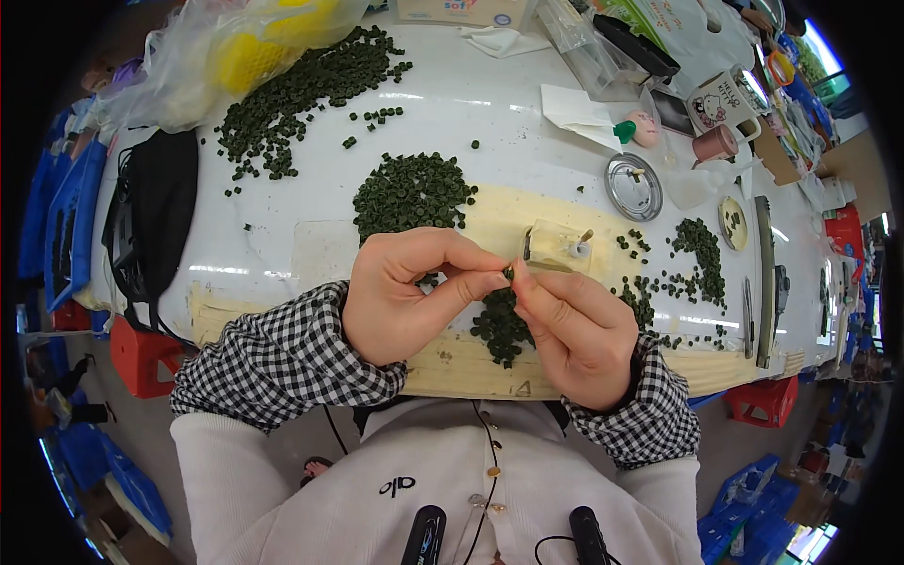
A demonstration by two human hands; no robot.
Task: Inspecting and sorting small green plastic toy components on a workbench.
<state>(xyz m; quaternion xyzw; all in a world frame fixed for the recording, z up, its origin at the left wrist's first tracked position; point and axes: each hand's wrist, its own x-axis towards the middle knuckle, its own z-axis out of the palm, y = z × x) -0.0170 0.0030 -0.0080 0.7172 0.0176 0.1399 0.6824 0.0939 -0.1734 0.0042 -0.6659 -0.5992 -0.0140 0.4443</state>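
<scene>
Both hands meet just above the table edge: left hand [405, 297] and right hand [570, 325], fingertips pinched together on one small dark green pellet [508, 274]. Right beneath them sits a little heap of pellets [501, 325] on the yellowish mat [471, 363]. Behind the fingers, a small pale block-shaped fixture [556, 247], and farther back a bigger pile of pellets [411, 193]. Off left lies a black bag [155, 212]; top left, a clear bag with something yellow inside [250, 42]. Right side: round metal lid [633, 186], white mug with a cartoon print [720, 104].
</scene>
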